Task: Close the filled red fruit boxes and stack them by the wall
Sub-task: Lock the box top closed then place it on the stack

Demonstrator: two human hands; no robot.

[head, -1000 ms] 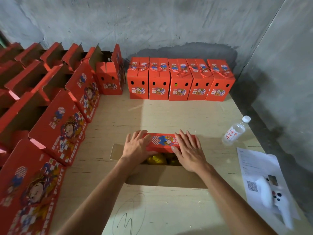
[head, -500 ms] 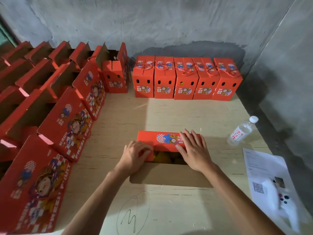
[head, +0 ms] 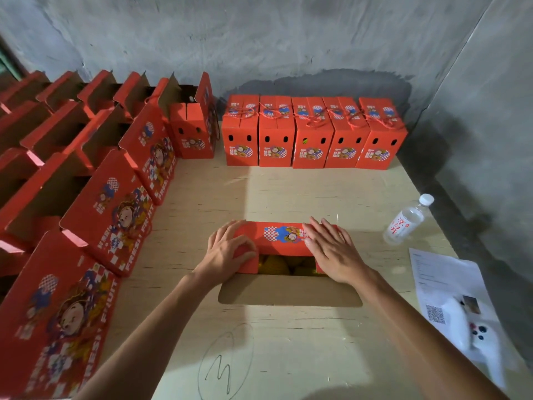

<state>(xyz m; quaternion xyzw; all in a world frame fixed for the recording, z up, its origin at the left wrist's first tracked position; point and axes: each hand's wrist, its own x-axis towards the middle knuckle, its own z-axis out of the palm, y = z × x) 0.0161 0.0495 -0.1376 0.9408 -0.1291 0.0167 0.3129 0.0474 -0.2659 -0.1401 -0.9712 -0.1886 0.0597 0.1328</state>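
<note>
A red fruit box (head: 284, 241) stands on the wooden table in front of me, its far red flap folded down over the top. Yellow fruit (head: 277, 265) shows in the gap beneath it. The near brown flap (head: 288, 291) lies open toward me. My left hand (head: 227, 252) curls over the box's left red side flap, thumb along its front. My right hand (head: 331, 249) presses flat with straight fingers on the right end of the folded flap. Several closed red boxes (head: 313, 134) with cord handles stand in a row against the wall.
Rows of open red boxes (head: 109, 209) fill the left side, lids standing up. A water bottle (head: 408, 220) lies at the right, with a printed sheet (head: 444, 275) and a white controller (head: 473, 333) near the table's right edge. A pen scribble (head: 225, 362) marks the table near me.
The far red flap has come down flat on the box. My left hand moved from lying flat on it to curling over the left side flap; my right hand stays pressed on top.
</note>
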